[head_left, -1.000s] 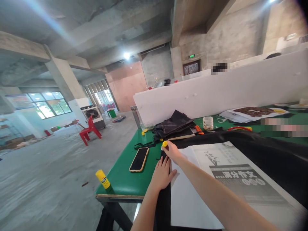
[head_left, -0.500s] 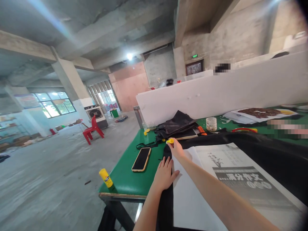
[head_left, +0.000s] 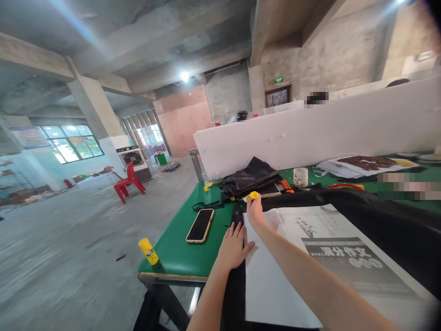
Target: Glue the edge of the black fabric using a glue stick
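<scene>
My right hand (head_left: 255, 212) is closed around a yellow glue stick (head_left: 253, 196) near the far left corner of a printed sheet (head_left: 272, 271). My left hand (head_left: 233, 246) lies flat with fingers spread, across the sheet's left edge and the black cloth (head_left: 236, 294) beneath it. Dark lettering and a plant drawing are printed on the right part of the sheet. A phone (head_left: 200, 225) in a yellowish case lies left of my left hand. Another yellow glue stick (head_left: 149, 251) stands at the table's near left corner.
The green table (head_left: 172, 248) ends on the left above the concrete floor. A folded black cloth bundle (head_left: 251, 177), a glass jar (head_left: 300, 177) and an orange-handled tool (head_left: 286, 186) lie behind my hands. A white board (head_left: 310, 128) stands along the back. Another person's blurred hand shows far right.
My right hand has moved slightly right with the glue stick, along the sheet's far edge. My left hand stays flat in place. The view has shifted a little.
</scene>
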